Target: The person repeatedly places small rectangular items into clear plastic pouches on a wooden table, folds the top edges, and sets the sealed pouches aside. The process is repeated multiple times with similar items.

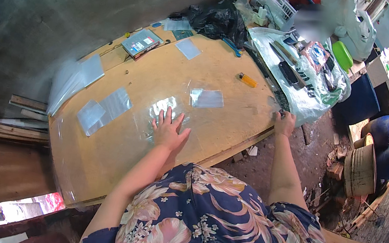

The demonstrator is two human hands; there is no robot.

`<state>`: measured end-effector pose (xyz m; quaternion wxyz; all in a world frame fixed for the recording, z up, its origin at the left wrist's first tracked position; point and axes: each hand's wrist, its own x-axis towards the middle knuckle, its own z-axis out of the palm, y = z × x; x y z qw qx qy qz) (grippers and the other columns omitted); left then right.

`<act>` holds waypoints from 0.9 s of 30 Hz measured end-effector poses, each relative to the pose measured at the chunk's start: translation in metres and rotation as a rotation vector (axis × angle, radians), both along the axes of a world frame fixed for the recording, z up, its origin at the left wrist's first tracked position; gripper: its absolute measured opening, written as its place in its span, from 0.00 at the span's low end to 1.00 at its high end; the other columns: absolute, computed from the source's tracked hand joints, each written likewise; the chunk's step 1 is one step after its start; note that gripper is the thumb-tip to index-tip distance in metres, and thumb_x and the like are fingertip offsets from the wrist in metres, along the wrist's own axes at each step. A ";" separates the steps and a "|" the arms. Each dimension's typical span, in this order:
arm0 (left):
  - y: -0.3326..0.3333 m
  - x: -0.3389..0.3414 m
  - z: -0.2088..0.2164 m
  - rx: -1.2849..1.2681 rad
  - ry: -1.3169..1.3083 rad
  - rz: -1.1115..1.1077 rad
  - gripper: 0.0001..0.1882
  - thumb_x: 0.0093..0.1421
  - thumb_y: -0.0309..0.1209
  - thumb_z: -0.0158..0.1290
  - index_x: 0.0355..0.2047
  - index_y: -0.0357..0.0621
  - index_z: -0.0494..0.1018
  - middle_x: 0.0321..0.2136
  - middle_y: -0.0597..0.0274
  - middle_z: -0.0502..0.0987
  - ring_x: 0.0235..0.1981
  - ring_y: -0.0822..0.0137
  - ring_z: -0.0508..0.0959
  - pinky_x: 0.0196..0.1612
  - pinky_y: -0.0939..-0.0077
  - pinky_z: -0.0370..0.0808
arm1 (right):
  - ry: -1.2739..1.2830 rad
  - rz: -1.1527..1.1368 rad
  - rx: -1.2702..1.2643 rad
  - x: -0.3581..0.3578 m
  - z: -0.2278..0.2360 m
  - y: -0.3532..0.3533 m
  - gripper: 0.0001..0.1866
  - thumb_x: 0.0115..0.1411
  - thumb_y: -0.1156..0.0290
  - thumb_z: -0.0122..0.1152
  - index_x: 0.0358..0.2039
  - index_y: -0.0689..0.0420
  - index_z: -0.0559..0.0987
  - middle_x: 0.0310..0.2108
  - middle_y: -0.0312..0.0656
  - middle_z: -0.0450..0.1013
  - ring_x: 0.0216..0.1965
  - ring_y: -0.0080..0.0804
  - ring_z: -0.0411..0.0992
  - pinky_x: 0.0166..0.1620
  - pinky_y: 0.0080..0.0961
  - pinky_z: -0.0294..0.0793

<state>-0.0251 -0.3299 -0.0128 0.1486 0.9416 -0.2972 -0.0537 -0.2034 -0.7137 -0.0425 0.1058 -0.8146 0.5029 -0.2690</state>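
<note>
The person in the navy floral top (226, 212) has the left hand (169, 132) laid out over the wooden counter (98, 162), fingers spread wide and palm down, on a clear plastic film (163, 103) that catches the light in a bright patch around the fingertips. The right hand (285, 123) is over at the counter's near right edge, its fingers curled narrow — from where I stand I cannot tell whether they grip something small or only the edge. Just beyond the left hand, toward the right, lies a flat clear plastic sleeve (207, 98). Two more, a rectangular plastic sheet (116, 102) and a folded plastic sheet (93, 118), lie together on the left, and a pile of plastic sheets (92, 70) sits at the counter's far left edge. Along the back there's a flat box (143, 43), a small translucent sheet (188, 48) and a crumpled black plastic bag (217, 19), with a blue-handled tool (232, 47) just beside the bag. A yellow lighter (248, 80) lies by itself toward the right — and past it a white plastic sack (325, 102) is spread under a knife (284, 52) and other bits, with a green plastic basin (342, 56) near its far side
</note>
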 end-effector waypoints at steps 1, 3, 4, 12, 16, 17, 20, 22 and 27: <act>0.000 0.000 0.000 0.013 -0.031 -0.004 0.32 0.50 0.57 0.54 0.56 0.66 0.68 0.64 0.53 0.54 0.65 0.47 0.50 0.60 0.34 0.45 | 0.010 0.009 0.001 0.001 0.000 0.000 0.16 0.48 0.63 0.69 0.35 0.57 0.79 0.36 0.46 0.71 0.40 0.45 0.71 0.42 0.37 0.71; 0.000 0.000 -0.001 0.009 -0.005 0.005 0.32 0.50 0.57 0.54 0.56 0.67 0.68 0.64 0.53 0.54 0.65 0.47 0.50 0.60 0.35 0.45 | 0.020 -0.016 0.009 0.002 -0.001 -0.003 0.13 0.52 0.62 0.65 0.32 0.57 0.79 0.37 0.46 0.71 0.39 0.46 0.71 0.42 0.38 0.72; 0.000 0.000 0.000 0.031 -0.033 0.003 0.32 0.51 0.57 0.54 0.56 0.67 0.68 0.64 0.53 0.54 0.65 0.47 0.50 0.61 0.35 0.46 | 0.073 0.020 0.043 0.002 -0.001 -0.006 0.12 0.53 0.61 0.63 0.32 0.57 0.79 0.36 0.46 0.71 0.39 0.47 0.71 0.42 0.38 0.72; -0.001 -0.001 0.010 0.057 0.040 0.015 0.33 0.52 0.57 0.52 0.58 0.69 0.66 0.66 0.56 0.51 0.67 0.49 0.47 0.63 0.40 0.43 | -0.069 0.253 -0.231 0.025 0.026 -0.008 0.07 0.58 0.68 0.55 0.29 0.57 0.77 0.32 0.50 0.71 0.36 0.49 0.71 0.39 0.40 0.72; -0.001 -0.002 0.015 0.091 0.044 0.022 0.32 0.53 0.59 0.51 0.58 0.71 0.65 0.66 0.58 0.50 0.67 0.52 0.46 0.64 0.43 0.42 | -0.281 0.812 0.002 0.075 0.041 0.086 0.05 0.56 0.72 0.53 0.29 0.55 0.78 0.28 0.45 0.73 0.34 0.44 0.71 0.40 0.36 0.71; -0.001 -0.002 0.015 0.085 0.063 0.024 0.32 0.53 0.59 0.51 0.58 0.71 0.65 0.66 0.59 0.50 0.67 0.52 0.46 0.64 0.43 0.42 | -0.102 0.926 -0.019 0.090 0.040 0.118 0.07 0.56 0.73 0.52 0.31 0.55 0.79 0.29 0.45 0.73 0.36 0.44 0.72 0.42 0.35 0.71; -0.001 0.000 0.018 0.100 0.069 0.028 0.32 0.53 0.60 0.51 0.58 0.72 0.65 0.66 0.60 0.50 0.67 0.53 0.46 0.65 0.45 0.42 | -0.096 1.258 0.079 0.108 0.040 0.188 0.08 0.58 0.67 0.53 0.35 0.54 0.77 0.35 0.46 0.72 0.36 0.47 0.72 0.40 0.39 0.73; -0.001 -0.001 0.020 0.118 0.065 0.028 0.32 0.53 0.61 0.50 0.58 0.73 0.65 0.67 0.61 0.49 0.67 0.54 0.46 0.65 0.46 0.42 | 0.007 1.144 0.183 0.118 0.039 0.210 0.09 0.59 0.65 0.54 0.32 0.55 0.77 0.34 0.46 0.71 0.34 0.48 0.72 0.38 0.39 0.73; -0.002 -0.002 0.024 0.122 0.097 0.033 0.32 0.54 0.60 0.50 0.59 0.72 0.65 0.67 0.61 0.49 0.67 0.55 0.46 0.65 0.47 0.42 | 0.075 1.132 0.193 0.128 0.030 0.216 0.10 0.59 0.63 0.54 0.28 0.56 0.76 0.31 0.47 0.70 0.33 0.48 0.72 0.36 0.40 0.73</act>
